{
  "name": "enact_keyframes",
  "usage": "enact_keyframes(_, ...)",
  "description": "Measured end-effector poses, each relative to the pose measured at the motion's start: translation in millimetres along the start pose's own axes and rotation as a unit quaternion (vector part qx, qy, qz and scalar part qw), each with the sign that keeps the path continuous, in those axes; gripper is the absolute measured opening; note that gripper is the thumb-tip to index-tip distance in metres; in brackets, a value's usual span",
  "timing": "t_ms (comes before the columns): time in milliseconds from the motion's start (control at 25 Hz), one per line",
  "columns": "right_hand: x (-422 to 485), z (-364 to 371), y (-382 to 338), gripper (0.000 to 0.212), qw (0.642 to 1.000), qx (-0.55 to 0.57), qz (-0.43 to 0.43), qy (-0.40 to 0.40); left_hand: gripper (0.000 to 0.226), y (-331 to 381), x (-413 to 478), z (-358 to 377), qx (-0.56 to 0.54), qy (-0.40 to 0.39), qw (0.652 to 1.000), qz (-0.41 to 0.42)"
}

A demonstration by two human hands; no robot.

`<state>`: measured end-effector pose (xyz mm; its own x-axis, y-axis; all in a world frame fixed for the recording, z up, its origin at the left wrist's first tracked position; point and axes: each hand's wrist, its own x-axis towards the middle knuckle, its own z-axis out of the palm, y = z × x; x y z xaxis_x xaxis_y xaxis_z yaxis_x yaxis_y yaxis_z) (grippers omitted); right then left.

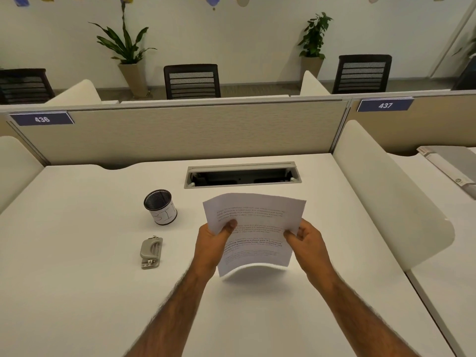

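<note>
A thin stack of printed white paper (257,228) is held upright above the white desk (77,292), its lower edge curved and just off the surface. My left hand (213,243) grips the stack's left edge, thumb on the front. My right hand (306,240) pinches the right edge. A grey hole punch (151,252) lies on the desk to the left of my left hand. Behind it stands a black mesh cup (160,207) with a white label reading "BIN".
An open cable tray (242,175) is set in the desk behind the paper. A beige partition (180,130) closes the back, and white side dividers (381,189) stand left and right. A grey binder (453,166) lies on the neighbouring desk at right.
</note>
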<state>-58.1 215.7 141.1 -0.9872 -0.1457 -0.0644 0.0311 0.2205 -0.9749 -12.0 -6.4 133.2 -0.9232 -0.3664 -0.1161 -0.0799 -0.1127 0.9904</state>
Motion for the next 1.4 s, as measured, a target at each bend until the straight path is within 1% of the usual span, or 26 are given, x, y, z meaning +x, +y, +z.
enact_keyframes(80,0,-2,5,0.015,1.0,0.001,0.002,0.003,0.011,1,3,-5,-0.024,0.008,1.0,-0.006)
enact_keyframes(200,-2,0,8,0.013,1.0,-0.001,0.001,0.007,0.008,0,7,-11,-0.017,0.012,0.999,-0.034)
enact_keyframes(280,-2,3,10,0.012,1.0,0.003,0.01,0.009,0.013,-3,12,-15,-0.01,0.012,0.998,-0.06)
enact_keyframes(360,-1,6,13,0.011,0.999,-0.004,0.029,0.028,0.016,-9,19,-25,0.002,0.025,0.997,-0.079)
enact_keyframes(440,1,5,18,0.01,0.998,-0.007,0.045,0.046,0.018,-19,27,-41,0.004,0.077,0.993,-0.085)
enact_keyframes(480,1,4,20,0.01,0.997,-0.002,0.053,0.052,0.018,-25,30,-53,0.018,0.12,0.989,-0.082)
enact_keyframes(520,2,2,23,0.01,0.997,0.004,0.062,0.056,0.017,-31,33,-68,0.062,0.168,0.981,-0.074)
enact_keyframes(560,3,0,25,0.011,0.996,0.009,0.07,0.058,0.016,-39,35,-87,0.139,0.214,0.965,-0.064)
enact_keyframes(600,3,-2,28,0.011,0.995,0.013,0.077,0.059,0.017,-47,36,-107,0.223,0.252,0.94,-0.063)
enact_keyframes(640,4,-4,31,0.011,0.995,0.017,0.081,0.059,0.019,-54,37,-128,0.282,0.278,0.916,-0.07)
enact_keyframes(720,6,-7,36,0.011,0.994,0.023,0.089,0.061,0.025,-68,38,-164,0.322,0.316,0.886,-0.103)
enact_keyframes(800,7,-8,41,0.011,0.993,0.029,0.098,0.062,0.03,-76,40,-187,0.313,0.339,0.878,-0.129)
enact_keyframes(960,9,-5,49,0.011,0.99,0.041,0.116,0.062,0.032,-82,46,-198,0.278,0.332,0.888,-0.156)
enact_keyframes(1200,9,-7,56,0.009,0.989,0.048,0.129,0.063,0.027,-84,58,-207,0.272,0.298,0.901,-0.16)
enact_keyframes(1400,9,-14,58,0.01,0.988,0.049,0.124,0.073,0.023,-85,66,-207,0.226,0.272,0.919,-0.173)
